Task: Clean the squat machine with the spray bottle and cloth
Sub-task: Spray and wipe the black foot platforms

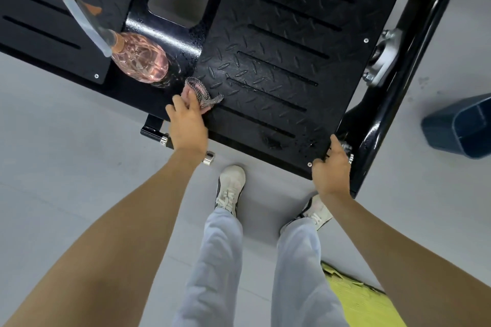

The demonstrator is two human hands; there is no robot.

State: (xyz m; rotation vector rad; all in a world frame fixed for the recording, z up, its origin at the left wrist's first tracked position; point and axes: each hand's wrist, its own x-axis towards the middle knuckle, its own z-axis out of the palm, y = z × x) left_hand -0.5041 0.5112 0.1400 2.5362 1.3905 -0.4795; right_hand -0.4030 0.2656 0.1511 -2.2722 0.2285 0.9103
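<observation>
Head view, looking straight down. The left hand (pixel 187 125) reaches forward over the near edge of the squat machine's black footplate (pixel 279 61), its fingers curled on a bunched cloth (pixel 202 95), pink with a grey mesh side, which it presses against the diamond-tread metal. Just beyond the cloth, up and to the left and almost touching it, stands the spray bottle (pixel 140 58). Its clear pink body stands upright on the plate, seen from above, and its grey trigger head leans away toward the upper left.

The right hand (pixel 332 170) is well apart from the cloth. It grips the near right corner of the footplate with its fingers bent over the edge. Small wet spots (pixel 305 144) glisten on the plate just beside that hand.

The footplate carries long narrow slots and a few silver screws, and a rectangular opening splits its far half. A thick glossy black frame tube (pixel 414 48) runs along its right side, with a bolted metal bracket (pixel 382 57) between the two.

The floor (pixel 66 141) is smooth pale grey. Two pale sneakers (pixel 230 188) and light grey trousers (pixel 220 260) stand below the plate's edge. A dark blue bin (pixel 462 127) sits to the right, and something yellow-green and textured (pixel 353 295) lies at the lower right.
</observation>
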